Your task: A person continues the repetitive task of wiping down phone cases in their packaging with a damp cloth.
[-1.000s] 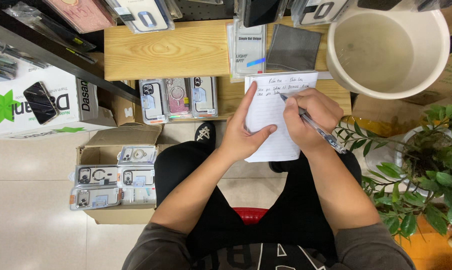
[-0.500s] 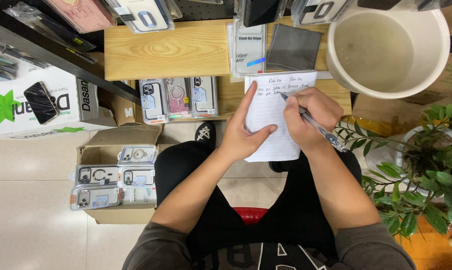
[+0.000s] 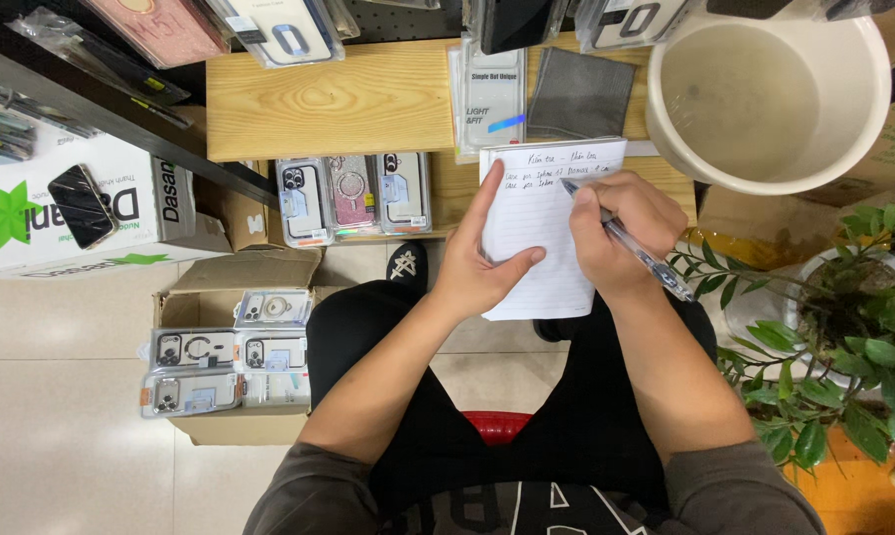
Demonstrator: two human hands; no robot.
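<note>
My left hand holds a white lined notepad from its left edge, thumb lying across the page. My right hand grips a clear ballpoint pen with its tip on the upper lines of the page, where a few handwritten lines show. The notepad hangs over the front edge of a low wooden shelf, above my knees in black trousers.
Packaged phone cases lie on the shelf and in an open cardboard box on the tiled floor at left. A large white bucket stands upper right, a potted plant at right, a white carton at left.
The pen tip has crept slightly along the written lines; both hands and the notepad stay where they were.
</note>
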